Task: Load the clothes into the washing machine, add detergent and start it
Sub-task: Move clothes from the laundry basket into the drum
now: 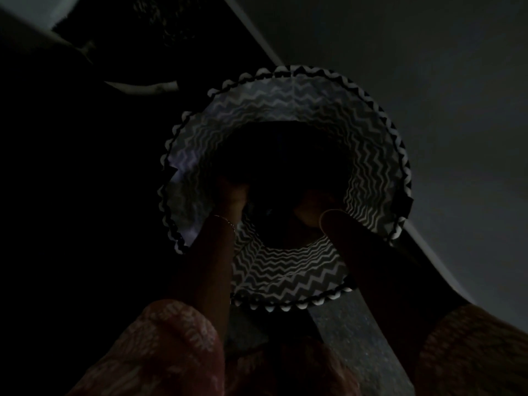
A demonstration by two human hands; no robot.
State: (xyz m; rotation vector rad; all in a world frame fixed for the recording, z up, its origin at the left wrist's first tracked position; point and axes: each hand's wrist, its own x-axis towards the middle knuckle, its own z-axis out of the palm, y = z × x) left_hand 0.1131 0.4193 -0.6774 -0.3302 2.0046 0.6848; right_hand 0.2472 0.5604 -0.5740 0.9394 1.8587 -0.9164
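A round zigzag-patterned laundry basket stood open on the dim floor against a pale wall. Both forearms reached into its dark interior; the left hand and right hand were too shadowed to judge their grip. A thin bracelet circled the left wrist.

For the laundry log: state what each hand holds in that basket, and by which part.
Cannot be told. Both hands, left and right, reach down inside the zigzag-patterned basket; its bottom is too dark to show any grip.
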